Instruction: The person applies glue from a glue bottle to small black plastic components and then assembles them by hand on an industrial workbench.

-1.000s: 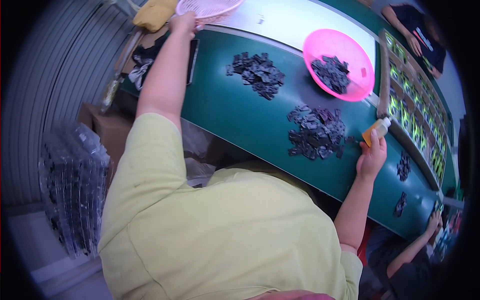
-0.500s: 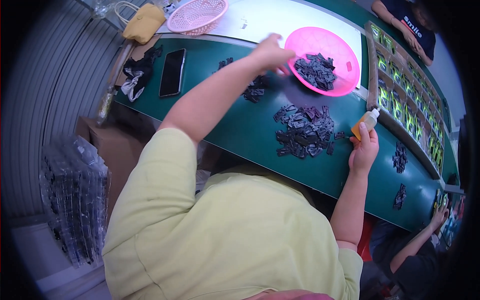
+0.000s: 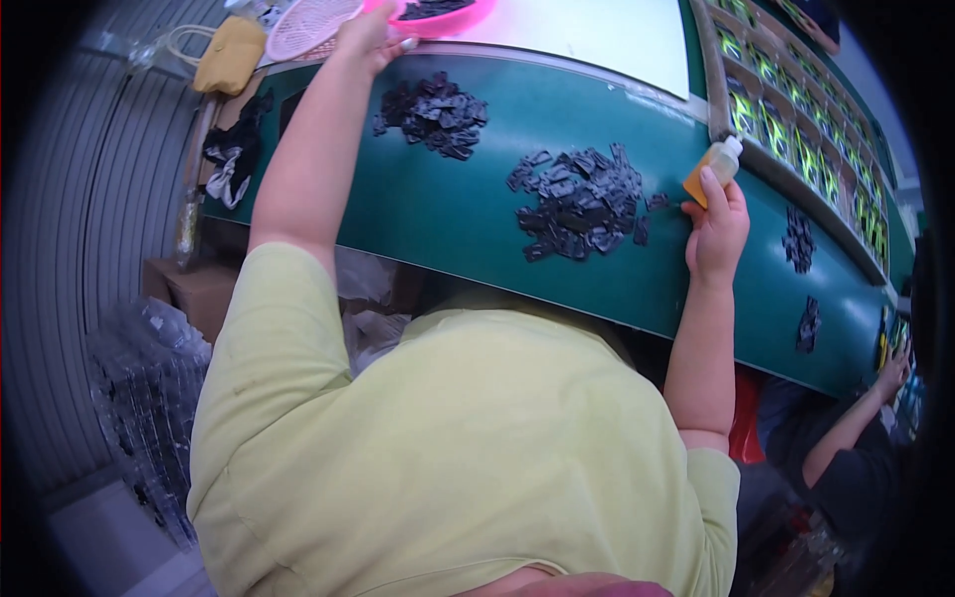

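Observation:
My left hand (image 3: 366,42) grips the near left rim of a bright pink basin (image 3: 466,20) at the far edge of the table, partly cut off by the top of the picture. Small black flat parts lie in the basin. My right hand (image 3: 718,224) is wrapped round a small squeeze bottle (image 3: 708,174) of orange liquid with a white tip, held tilted just above the table. Left of that hand is a big pile of black parts (image 3: 582,202); another pile of black parts (image 3: 434,114) sits close to my left forearm.
The green table (image 3: 448,214) carries a white board (image 3: 607,40), a pale pink basket (image 3: 303,28) and a yellow bag (image 3: 231,55). A divided tray (image 3: 796,129) of yellow-green pieces borders the right. Co-workers' arms show at the right edge. Smaller black piles (image 3: 799,241) lie right of my right hand.
The pink basin has moved left across the far side, with my left hand now on its rim. My right hand stays near the big pile, still holding the bottle. The view has shifted.

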The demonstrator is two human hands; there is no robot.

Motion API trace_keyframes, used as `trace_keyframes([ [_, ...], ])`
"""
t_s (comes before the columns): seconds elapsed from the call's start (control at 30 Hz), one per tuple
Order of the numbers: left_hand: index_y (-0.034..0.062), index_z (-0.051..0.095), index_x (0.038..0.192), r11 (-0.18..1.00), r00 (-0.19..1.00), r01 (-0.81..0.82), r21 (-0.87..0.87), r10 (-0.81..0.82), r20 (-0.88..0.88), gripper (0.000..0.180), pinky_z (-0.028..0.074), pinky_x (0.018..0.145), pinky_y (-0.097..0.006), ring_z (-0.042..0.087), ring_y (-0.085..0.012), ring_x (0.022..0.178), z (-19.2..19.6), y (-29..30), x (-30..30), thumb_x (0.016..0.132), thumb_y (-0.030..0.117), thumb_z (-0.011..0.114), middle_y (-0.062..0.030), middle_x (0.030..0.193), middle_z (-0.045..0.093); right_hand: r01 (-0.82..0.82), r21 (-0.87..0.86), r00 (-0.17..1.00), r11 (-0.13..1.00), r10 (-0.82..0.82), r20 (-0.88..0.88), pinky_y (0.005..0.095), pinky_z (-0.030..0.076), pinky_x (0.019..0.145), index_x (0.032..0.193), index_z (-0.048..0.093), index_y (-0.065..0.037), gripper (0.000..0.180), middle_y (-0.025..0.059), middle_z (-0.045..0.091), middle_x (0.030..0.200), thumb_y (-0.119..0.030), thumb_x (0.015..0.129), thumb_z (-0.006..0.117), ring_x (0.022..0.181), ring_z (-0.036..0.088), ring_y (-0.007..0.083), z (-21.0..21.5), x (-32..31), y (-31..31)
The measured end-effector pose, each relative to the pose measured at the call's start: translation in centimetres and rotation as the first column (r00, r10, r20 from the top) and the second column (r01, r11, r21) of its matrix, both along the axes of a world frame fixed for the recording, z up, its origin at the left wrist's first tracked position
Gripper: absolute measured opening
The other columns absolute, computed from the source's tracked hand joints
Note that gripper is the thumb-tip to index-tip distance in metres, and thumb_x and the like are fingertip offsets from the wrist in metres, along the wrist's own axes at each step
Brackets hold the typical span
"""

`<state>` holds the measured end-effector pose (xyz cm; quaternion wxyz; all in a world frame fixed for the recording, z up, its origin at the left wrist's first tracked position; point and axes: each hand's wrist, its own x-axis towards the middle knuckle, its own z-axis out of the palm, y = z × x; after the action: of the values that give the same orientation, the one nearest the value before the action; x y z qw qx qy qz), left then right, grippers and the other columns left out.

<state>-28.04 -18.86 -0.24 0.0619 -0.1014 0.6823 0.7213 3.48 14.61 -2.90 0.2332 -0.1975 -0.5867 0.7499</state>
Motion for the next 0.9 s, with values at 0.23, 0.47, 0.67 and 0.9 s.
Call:
trace_keyframes([
  [0.23,0.0056,0.064,0.102,0.795,0.766,0.479,-0.373,-0.586,-0.264,0.031,0.041,0.051,-0.018,0.054,-0.0055,0.068,1.8,7.4,13.9,0.082,0.028,0.069,0.0,0.084,0.061,0.021,-0.127,0.993,0.992,-0.035,-0.109,0.021,0.049,0.06,0.111,0.055,-0.001,0.029,0.0075,0.062,0.102,-0.019,0.089,0.061,0.079,0.061,0.0135,1.5,0.7,-0.2],
  [0.47,0.0068,0.067,0.092,0.196,0.357,0.359,-0.913,-0.932,-0.06,0.03,0.05,0.07,-0.035,0.062,-0.026,0.078,2.4,18.3,20.6,0.075,0.031,0.071,-0.0079,0.085,0.065,0.067,-0.144,0.974,0.987,-0.096,-0.206,0.0199,0.044,0.056,0.111,0.056,0.0,0.031,0.0054,0.058,0.089,-0.022,0.09,0.06,0.068,0.054,0.009,1.9,0.9,0.1],
  [0.67,0.0082,0.066,0.083,0.004,0.346,0.39,-0.921,-0.927,0.143,0.029,0.05,0.074,-0.037,0.062,-0.0274,0.084,1.7,22.2,22.4,0.07,0.031,0.077,-0.0098,0.084,0.065,0.109,-0.304,0.928,0.946,-0.207,-0.311,0.0206,0.039,0.053,0.109,0.054,0.002,0.031,0.0047,0.056,0.086,-0.014,0.085,0.067,0.064,0.049,0.0084,2.6,1.1,1.6],
  [0.9,0.0052,0.063,0.081,0.271,0.432,0.57,-0.775,-0.902,0.002,0.024,0.05,0.06,-0.033,0.064,-0.0197,0.068,2.7,20.4,21.5,0.071,0.022,0.077,-0.0074,0.072,0.064,-0.073,-0.667,0.902,0.742,-0.236,-0.362,0.0216,0.036,0.052,0.11,0.054,0.001,0.03,0.0071,0.056,0.094,-0.003,0.082,0.066,0.069,0.048,0.0118,4.5,-0.1,2.1],
])
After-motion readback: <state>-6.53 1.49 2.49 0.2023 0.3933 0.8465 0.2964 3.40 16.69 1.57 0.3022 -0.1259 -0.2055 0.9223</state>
